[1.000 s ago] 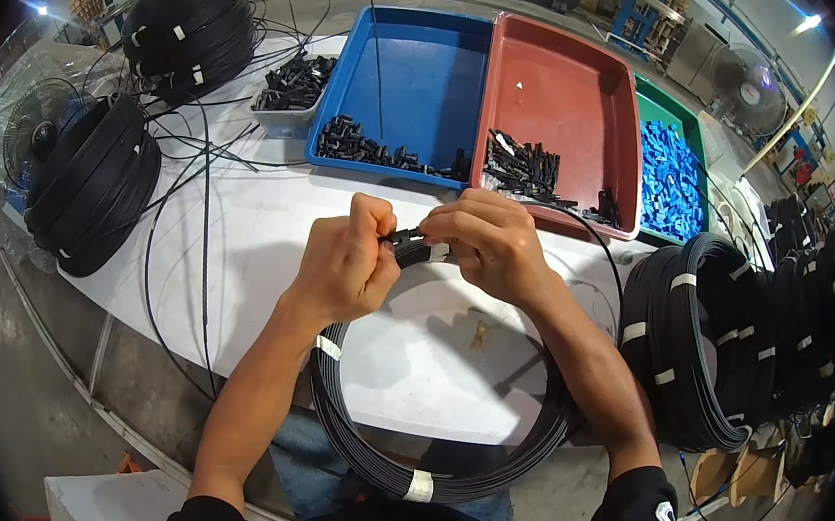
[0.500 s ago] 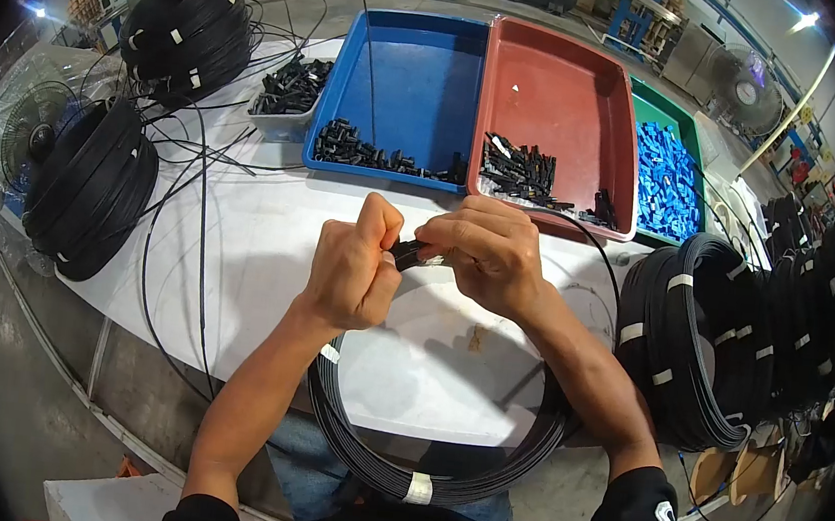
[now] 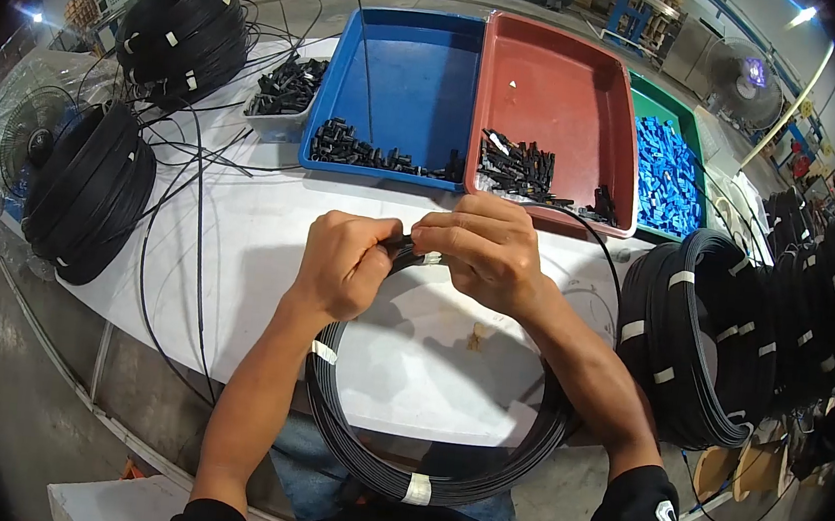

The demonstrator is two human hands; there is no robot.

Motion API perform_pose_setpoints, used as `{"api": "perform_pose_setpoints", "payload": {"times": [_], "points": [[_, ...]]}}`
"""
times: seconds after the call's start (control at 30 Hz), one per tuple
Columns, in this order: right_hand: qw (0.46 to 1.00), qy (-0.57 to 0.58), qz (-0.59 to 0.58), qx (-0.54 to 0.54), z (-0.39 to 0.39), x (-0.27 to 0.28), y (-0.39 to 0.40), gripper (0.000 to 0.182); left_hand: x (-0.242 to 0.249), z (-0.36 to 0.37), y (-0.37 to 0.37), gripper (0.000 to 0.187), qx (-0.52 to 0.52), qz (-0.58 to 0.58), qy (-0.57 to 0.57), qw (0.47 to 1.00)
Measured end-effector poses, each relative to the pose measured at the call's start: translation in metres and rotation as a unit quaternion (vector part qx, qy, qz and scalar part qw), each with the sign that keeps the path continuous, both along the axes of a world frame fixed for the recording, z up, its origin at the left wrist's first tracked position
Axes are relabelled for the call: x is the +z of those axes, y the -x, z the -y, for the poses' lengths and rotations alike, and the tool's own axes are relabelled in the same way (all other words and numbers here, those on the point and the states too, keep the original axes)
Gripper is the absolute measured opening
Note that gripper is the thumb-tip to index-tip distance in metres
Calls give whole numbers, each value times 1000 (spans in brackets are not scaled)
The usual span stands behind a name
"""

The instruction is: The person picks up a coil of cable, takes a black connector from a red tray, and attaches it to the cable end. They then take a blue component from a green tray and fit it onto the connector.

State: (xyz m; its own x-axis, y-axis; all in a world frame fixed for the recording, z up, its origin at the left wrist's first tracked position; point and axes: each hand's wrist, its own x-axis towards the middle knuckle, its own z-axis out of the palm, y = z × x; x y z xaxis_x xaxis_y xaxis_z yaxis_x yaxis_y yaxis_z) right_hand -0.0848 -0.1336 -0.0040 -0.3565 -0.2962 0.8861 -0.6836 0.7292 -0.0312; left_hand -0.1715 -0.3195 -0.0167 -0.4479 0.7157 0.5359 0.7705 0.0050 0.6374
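A coil of black cable (image 3: 329, 393), bound with white tape, hangs over the table's front edge, its top running up beneath both hands. My left hand (image 3: 342, 265) is closed, thumb and forefinger pressed together on a black cable part (image 3: 401, 251) at the top of the coil. Close on its right, my right hand (image 3: 484, 252) is closed too, fingertips pinched against the same dark spot. What lies inside that pinch is hidden by the fingers. A whitish bit of tape (image 3: 433, 258) shows just under the right fingertips.
Beyond the hands stand a blue tray (image 3: 416, 70) and a red tray (image 3: 556, 73) with small black parts, and a green tray (image 3: 698, 147) of blue parts. More cable coils (image 3: 92, 194) stand left, others (image 3: 652, 333) right. A loose cable (image 3: 200, 240) crosses the table.
My left hand has turned and its raised knuckles have come down, with the fingers lying flatter toward the right hand. The right hand has shifted slightly left. Both stay closed.
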Motion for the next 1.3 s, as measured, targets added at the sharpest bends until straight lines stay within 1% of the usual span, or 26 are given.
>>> {"api": "perform_pose_setpoints", "payload": {"times": [0.13, 0.2, 0.23, 0.27, 0.33, 0.37, 0.4, 0.43, 0.47, 0.5, 0.53, 0.6, 0.63, 0.67, 0.7, 0.73, 0.8, 0.83, 0.9, 0.97, 1.03, 1.17, 1.27, 1.3], "points": [[1000, -13, 6, 3, -2, -1, 1, 26, -5, 0, 3, 25, -23, 14, 14, 1000], [1000, -5, 16, -2, -2, -2, 1, 25, -11, -5, 2, 28, -6, -78, -39, 996], [1000, 3, 27, -8, -2, -3, 0, 23, -10, -6, -1, 28, -5, -79, -39, 996], [1000, 3, 26, -8, -2, -2, 0, 23, -7, -6, -4, 23, 16, -84, -36, 996], [997, 11, 77, -20, -2, -2, -1, 19, -7, -5, -7, 19, 35, -90, -32, 995], [997, 12, 77, -20, -1, -1, -3, 19, -8, -5, -7, 18, 59, -141, -23, 988], [992, 22, 123, -32, 1, 3, -5, 17, -9, -4, -7, 17, 83, -193, -13, 978], [984, 32, 168, -43, 2, 5, -7, 16, -9, -3, -8, 17, 83, -194, -12, 977], [984, 33, 167, -44, 1, 4, -6, 16, -8, -3, -9, 17, 104, -209, 20, 972], [974, 32, 216, -59, 0, 4, -6, 16, -8, -3, -10, 18, 124, -224, 53, 965], [961, 31, 265, -75, 0, 3, -5, 15, -8, -3, -9, 18, 123, -225, 53, 965], [967, 49, 244, -53, 0, -2, -4, 15, -10, -5, -5, 19, 128, -174, 17, 976], [972, 67, 223, -32, 0, -3, -3, 15, -8, -4, -4, 19, 129, -173, 15, 976], [972, 65, 224, -32, -1, -3, -3, 15, -4, -2, -4, 20, 119, -164, 21, 979], [979, 48, 196, -13, -2, -3, -2, 16, -3, -1, -3, 21, 110, -154, 27, 981], [985, 31, 167, 7, -3, -3, -1, 17, -4, -1, -3, 21, 112, -153, 27, 981], [986, 30, 162, 20, -4, -5, 1, 18, -8, -2, 0, 20, 76, -170, 14, 982], [987, 30, 155, 30, -5, -5, 1, 18, -11, -1, 2, 20, 77, -170, 14, 982], [988, 33, 149, 34, -5, -3, 0, 19, -16, 2, 6, 20, 41, -154, 15, 987], [988, 38, 143, 37, -4, -2, 0, 19, -17, 0, 2, 20, 43, -148, 6, 988], [994, 39, 101, 30, -4, -4, 2, 19, -16, -2, -2, 20, 45, -142, -3, 989], [994, 30, 107, 12, -3, 2, -4, 22, -10, -6, -13, 20, 87, -198, 21, 976], [990, 24, 139, -1, -1, 7, -8, 20, -12, -5, -16, 19, 120, -241, 32, 963], [984, 37, 177, 1, -2, 8, -8, 18, -12, -6, -16, 19, 133, -264, 34, 955]]}}
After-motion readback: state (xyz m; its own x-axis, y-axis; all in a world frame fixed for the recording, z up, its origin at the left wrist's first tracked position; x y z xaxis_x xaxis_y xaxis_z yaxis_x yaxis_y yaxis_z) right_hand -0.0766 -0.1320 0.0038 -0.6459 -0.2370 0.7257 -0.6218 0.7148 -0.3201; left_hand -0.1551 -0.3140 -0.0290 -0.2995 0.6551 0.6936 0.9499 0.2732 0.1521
